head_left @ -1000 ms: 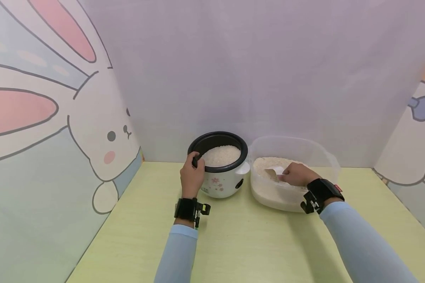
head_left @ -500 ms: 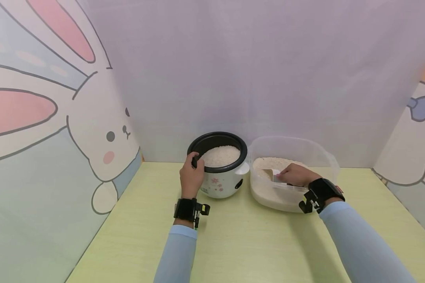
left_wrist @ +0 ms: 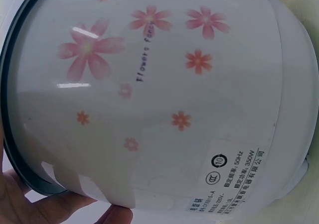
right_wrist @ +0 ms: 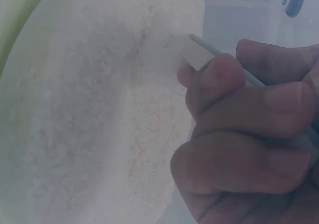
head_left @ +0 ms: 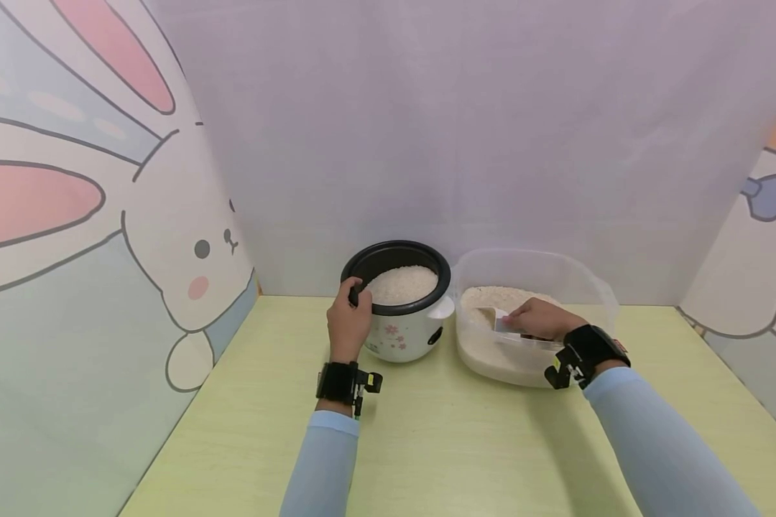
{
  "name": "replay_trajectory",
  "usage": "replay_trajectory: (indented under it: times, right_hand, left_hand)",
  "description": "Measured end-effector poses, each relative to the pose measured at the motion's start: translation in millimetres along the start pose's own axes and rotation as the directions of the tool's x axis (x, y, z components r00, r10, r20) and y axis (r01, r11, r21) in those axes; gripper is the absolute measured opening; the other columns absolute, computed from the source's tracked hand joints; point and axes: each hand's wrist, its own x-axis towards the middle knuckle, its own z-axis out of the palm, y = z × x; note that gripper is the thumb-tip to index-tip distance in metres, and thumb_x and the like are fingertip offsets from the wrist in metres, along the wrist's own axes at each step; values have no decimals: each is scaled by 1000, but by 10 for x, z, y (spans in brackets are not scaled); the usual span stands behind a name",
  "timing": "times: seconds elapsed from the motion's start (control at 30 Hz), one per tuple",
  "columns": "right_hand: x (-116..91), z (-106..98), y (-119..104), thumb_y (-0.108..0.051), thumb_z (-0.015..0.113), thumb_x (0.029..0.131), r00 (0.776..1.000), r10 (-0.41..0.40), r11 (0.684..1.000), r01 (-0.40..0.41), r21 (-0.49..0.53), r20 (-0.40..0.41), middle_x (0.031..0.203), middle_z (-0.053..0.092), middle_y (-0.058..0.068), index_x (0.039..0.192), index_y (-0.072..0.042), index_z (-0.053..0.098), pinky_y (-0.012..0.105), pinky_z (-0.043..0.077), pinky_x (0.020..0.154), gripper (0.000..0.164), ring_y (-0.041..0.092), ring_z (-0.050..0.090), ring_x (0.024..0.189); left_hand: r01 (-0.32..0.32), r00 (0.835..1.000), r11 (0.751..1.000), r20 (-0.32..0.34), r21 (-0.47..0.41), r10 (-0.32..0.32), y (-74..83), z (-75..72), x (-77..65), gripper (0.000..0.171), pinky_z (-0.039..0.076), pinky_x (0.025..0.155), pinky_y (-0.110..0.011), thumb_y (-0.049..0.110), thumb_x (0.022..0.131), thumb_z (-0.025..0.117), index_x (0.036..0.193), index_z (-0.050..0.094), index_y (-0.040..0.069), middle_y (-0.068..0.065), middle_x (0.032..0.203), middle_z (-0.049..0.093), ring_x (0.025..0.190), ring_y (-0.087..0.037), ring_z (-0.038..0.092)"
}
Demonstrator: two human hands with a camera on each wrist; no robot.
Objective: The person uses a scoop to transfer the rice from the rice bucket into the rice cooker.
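Observation:
My left hand (head_left: 349,324) grips the left side of a white rice cooker (head_left: 397,346) with pink flowers. In the left wrist view, its fingers (left_wrist: 62,206) lie against the dark rim (left_wrist: 47,184) and the white body. White rice (head_left: 404,286) lies inside the cooker. Beside it stands a clear plastic tub (head_left: 530,262) of rice (head_left: 501,296). Reaching into the tub, my right hand (head_left: 543,319) holds a white scoop (head_left: 501,321) down at the rice. The right wrist view shows curled fingers (right_wrist: 234,159) round the handle, most of which they hide.
Both vessels rest on a pale yellow-green table (head_left: 427,445), close side by side. Behind them rises a lilac backdrop (head_left: 427,143). A panel with a cartoon rabbit (head_left: 187,237) stands at the left, another printed panel (head_left: 750,273) at the right.
My right hand has tilted the scoop within the tub, so more of its white side shows near the fingers. My left hand keeps its hold on the rice cooker.

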Motion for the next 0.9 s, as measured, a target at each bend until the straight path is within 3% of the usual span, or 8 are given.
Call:
replay_trajectory:
  times: [0.13, 0.2, 0.27, 0.37, 0.53, 0.67, 0.9]
  right_hand:
    - [4, -16, 21, -23, 51, 108, 1000, 9, 999, -9, 35, 20, 118, 69, 23, 125, 12, 66, 34, 47, 77, 42, 21, 63, 84]
    - [6, -20, 25, -23, 50, 108, 999, 16, 998, -18, 67, 27, 124, 66, 27, 128, 12, 65, 32, 48, 75, 43, 18, 62, 80]
    - [4, -22, 15, -23, 50, 108, 999, 20, 995, -23, 94, 30, 119, 68, 25, 128, 13, 64, 29, 48, 69, 43, 13, 60, 70]
    - [2, -15, -8, -24, 49, 108, 998, 55, 988, -58, 147, 23, 98, 68, 13, 126, 12, 65, 27, 42, 57, 43, 10, 42, 54]
    - [-19, -10, -40, -26, 48, 108, 993, 119, 967, -117, 225, 8, 76, 57, 2, 124, 13, 63, 25, 41, 55, 44, 10, 45, 54]
    - [-28, -17, -15, -28, 44, 109, 987, 162, 937, -157, 312, 10, 70, 53, 0, 129, 13, 55, 25, 40, 53, 47, 10, 44, 52]
    - [-58, -56, 25, -34, 39, 111, 989, 146, 911, -138, 388, 10, 69, 54, 1, 132, 13, 47, 25, 32, 49, 53, 9, 38, 49]
  left_hand:
    - [2, 1000, 1000, 6, 0, -2, -5, 2, 6, 39, 38, 62, -36, 28, 101, 52, 134, 63, 11, -14, 110, 68, 69, -25, 50]
    - [7, 1000, 1000, 7, 0, -7, -4, 1, 6, 39, 38, 62, -36, 29, 101, 52, 134, 63, 11, -14, 110, 68, 70, -25, 50]
    - [11, 1000, 1000, 7, 1, -11, -5, 1, 7, 40, 38, 62, -36, 29, 101, 52, 134, 63, 11, -14, 109, 68, 70, -25, 50]
    - [13, 1000, 1000, 4, -1, -13, -10, 2, 7, 40, 37, 62, -35, 30, 100, 52, 134, 63, 12, -14, 106, 67, 69, -25, 49]
    - [5, 1000, 1000, -1, 1, -5, -22, 3, 2, 38, 37, 61, -36, 29, 101, 52, 133, 63, 14, -13, 95, 64, 64, -23, 46]
    - [6, 1000, 1000, 1, 5, -6, -28, 6, -3, 38, 36, 59, -35, 30, 101, 51, 133, 63, 15, -11, 85, 58, 61, -22, 43]
    - [6, 1000, 1000, 1, 2, -6, -23, 3, -3, 39, 35, 58, -35, 29, 101, 51, 134, 63, 13, -8, 77, 50, 60, -21, 41]
